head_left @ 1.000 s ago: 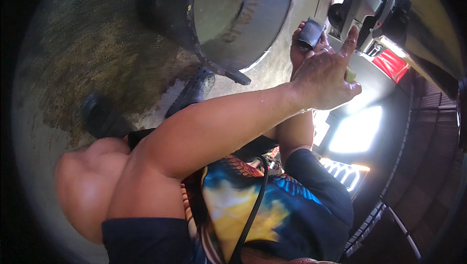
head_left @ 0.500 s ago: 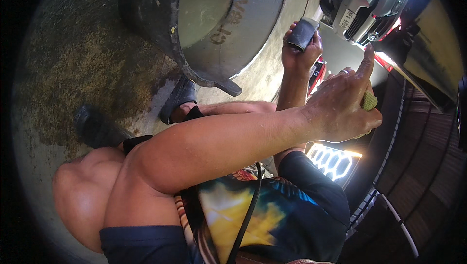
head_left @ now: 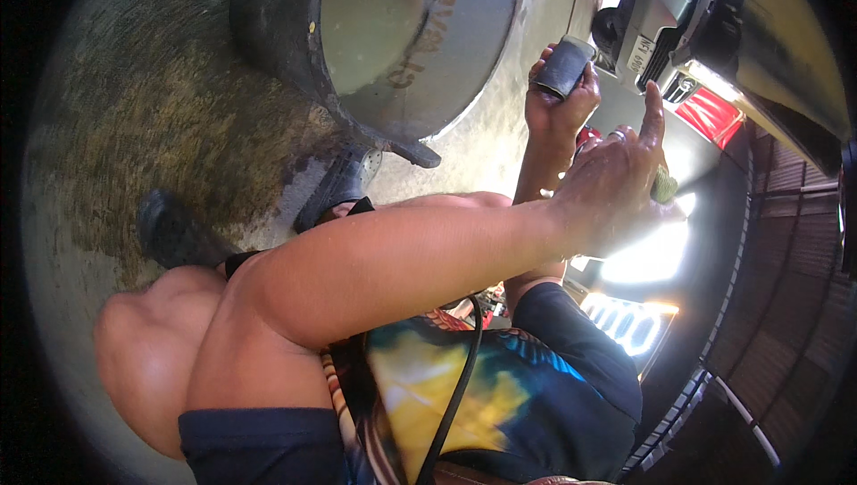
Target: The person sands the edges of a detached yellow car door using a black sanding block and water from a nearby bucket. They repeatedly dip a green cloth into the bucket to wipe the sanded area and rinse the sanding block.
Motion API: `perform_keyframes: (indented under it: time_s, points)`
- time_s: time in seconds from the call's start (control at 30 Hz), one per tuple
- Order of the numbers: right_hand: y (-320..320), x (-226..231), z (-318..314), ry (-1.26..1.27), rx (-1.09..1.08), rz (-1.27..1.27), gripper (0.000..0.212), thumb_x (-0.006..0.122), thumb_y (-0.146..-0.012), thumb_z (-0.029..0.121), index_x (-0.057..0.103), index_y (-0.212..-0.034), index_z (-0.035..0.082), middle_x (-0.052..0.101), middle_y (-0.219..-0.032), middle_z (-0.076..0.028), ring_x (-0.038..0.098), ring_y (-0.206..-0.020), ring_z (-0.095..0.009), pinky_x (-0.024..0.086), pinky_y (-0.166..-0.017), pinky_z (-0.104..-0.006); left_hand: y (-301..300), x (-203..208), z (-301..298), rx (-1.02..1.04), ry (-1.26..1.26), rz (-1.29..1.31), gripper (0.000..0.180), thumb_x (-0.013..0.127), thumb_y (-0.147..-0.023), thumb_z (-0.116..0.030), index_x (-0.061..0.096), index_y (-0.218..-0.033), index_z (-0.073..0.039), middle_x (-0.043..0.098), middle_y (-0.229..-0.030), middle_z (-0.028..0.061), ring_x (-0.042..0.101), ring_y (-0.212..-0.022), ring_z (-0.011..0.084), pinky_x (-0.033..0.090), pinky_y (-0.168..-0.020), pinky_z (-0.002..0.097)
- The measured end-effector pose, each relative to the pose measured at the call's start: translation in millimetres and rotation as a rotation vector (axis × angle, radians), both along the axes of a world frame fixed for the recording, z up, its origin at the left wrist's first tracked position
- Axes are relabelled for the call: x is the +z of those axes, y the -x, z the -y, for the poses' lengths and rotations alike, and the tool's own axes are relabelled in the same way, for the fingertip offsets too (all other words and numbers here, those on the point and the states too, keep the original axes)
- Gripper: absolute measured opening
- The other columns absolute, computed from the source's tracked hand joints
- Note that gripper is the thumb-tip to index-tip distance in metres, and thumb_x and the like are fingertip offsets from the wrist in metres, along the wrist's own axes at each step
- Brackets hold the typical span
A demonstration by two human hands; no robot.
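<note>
Grey rectangular block [head_left: 562, 67], tilted, gripped at its lower edge, raised beside the tub's right rim; yellow-green sponge [head_left: 664, 186], mostly hidden, pressed on glossy bodywork.

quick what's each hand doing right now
Left hand: closed on a yellow-green sponge, index finger raised.
Right hand: closed on a dark sanding block.

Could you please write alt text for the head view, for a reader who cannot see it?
Seen from above, a crouching person's left hand presses a yellow-green sponge against a shiny dark panel, while the right hand grips a small grey block. A large dark tub of cloudy water stands on the concrete ahead.
</note>
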State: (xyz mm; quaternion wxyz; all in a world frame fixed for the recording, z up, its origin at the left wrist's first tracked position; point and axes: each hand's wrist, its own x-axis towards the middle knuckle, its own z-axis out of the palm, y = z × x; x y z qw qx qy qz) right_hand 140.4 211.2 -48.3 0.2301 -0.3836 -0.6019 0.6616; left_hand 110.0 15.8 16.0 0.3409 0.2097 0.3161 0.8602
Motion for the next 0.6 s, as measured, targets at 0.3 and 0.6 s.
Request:
perform_keyframes:
  time_s: [0.3, 0.6]
  points:
    - [-17.6, 3.4, 0.7, 0.027, 0.000, -0.071, 0.042, 0.044, -0.108, 0.035, 0.059, -0.127, 0.000, 0.069, -0.108, -0.018, 0.071, -0.094, -0.030, 0.063, -0.077, -0.0394, 17.4, 14.0, 5.4, -0.005, -0.298, 0.266, 0.123, 0.070, -0.082, -0.028, -0.021, -0.146, 0.027, 0.071, -0.105, 0.0253, 0.070, -0.102, 0.0356, 0.047, -0.106, 0.0374]
    - [-28.0, 7.6, 5.0, 0.077, 0.111, -0.193, 0.046, 0.049, -0.108, 0.038, 0.056, -0.129, -0.003, 0.069, -0.112, -0.021, 0.071, -0.095, -0.030, 0.063, -0.079, -0.0392, 18.1, 20.5, -6.5, 0.082, -0.428, 0.402, 0.108, 0.070, -0.088, -0.025, -0.006, -0.149, 0.022, 0.070, -0.109, 0.0209, 0.067, -0.104, 0.0284, 0.039, -0.114, 0.0342]
